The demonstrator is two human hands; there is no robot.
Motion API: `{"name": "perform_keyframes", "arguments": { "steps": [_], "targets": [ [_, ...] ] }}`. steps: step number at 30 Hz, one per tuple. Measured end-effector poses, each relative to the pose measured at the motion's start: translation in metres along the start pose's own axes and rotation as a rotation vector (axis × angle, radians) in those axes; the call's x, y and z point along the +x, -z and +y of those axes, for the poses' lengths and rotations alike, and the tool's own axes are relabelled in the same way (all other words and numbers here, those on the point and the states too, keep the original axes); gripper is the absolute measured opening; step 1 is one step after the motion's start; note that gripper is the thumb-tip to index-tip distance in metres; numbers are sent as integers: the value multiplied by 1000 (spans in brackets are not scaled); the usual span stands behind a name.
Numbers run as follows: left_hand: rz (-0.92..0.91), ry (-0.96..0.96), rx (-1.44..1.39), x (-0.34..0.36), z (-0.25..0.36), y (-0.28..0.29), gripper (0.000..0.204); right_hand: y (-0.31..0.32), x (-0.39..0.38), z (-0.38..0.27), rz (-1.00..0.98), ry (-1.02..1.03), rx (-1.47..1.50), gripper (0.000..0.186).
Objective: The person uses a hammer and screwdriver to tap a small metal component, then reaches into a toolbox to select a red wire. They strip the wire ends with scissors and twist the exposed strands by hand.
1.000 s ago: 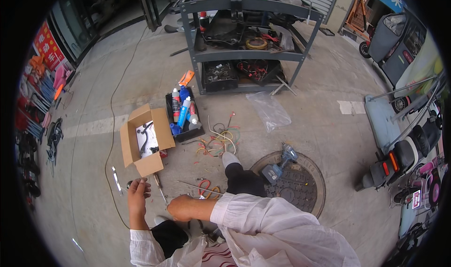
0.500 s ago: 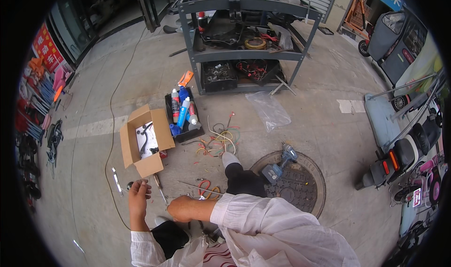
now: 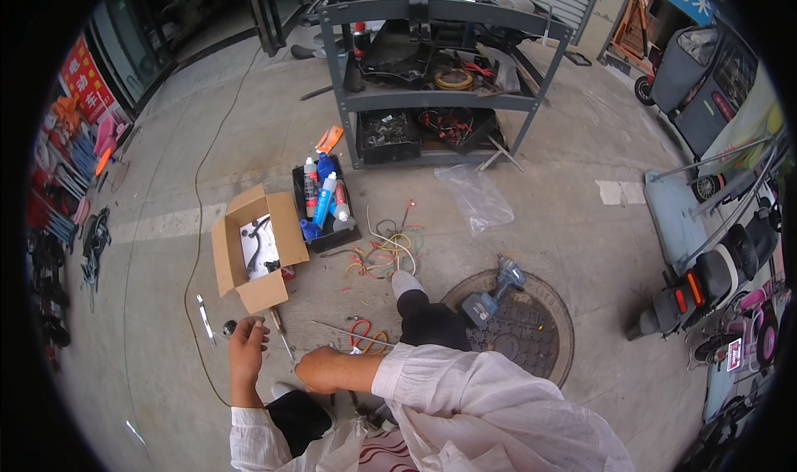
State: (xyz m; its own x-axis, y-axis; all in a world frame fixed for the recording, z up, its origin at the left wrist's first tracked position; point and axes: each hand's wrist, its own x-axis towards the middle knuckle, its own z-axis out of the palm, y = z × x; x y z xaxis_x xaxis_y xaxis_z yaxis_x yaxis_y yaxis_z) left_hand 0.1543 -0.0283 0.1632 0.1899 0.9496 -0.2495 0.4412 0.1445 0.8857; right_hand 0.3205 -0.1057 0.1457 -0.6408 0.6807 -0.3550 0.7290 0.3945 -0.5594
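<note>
Screwdriver (image 3: 278, 321)'s on the ground, lower left of frame, between both hands. Left hand (image 3: 247, 341): fingers curled, can't tell if gripping anything. Right hand (image 3: 312, 370): fingers hidden, can't tell.

Head fisheye, high: faces down, forward; left hand (image 3: 246, 341) near, grey rack (image 3: 440, 101) farther.

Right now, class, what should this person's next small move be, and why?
Perhaps use the bare left hand to nudge the slender brown-handled metal screwdriver aside: its handle appears close to that hand, while its shaft points toward the bare right hand in this view. Whether either hand holds anything is hard to tell, so this is only a cautious suggestion.
</note>
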Motion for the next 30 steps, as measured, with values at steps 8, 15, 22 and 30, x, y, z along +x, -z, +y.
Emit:
{"name": "perform_keyframes", "arguments": {
  "steps": [8,15,22,30],
  "targets": [
    [-12,-9,45,-3,3,0,26,1,2,-2,-29,-22,1,35],
    [-31,13,61,-7,11,-4,25,-3,2,0,-12,-21,-2,34],
    [-17,-2,81,-13,9,3,25,1,3,-10,-10,25,9,37],
    [13,-54,77,-15,0,16,24,-5,11,-14,-46,25,-7,37]
  ]
}}
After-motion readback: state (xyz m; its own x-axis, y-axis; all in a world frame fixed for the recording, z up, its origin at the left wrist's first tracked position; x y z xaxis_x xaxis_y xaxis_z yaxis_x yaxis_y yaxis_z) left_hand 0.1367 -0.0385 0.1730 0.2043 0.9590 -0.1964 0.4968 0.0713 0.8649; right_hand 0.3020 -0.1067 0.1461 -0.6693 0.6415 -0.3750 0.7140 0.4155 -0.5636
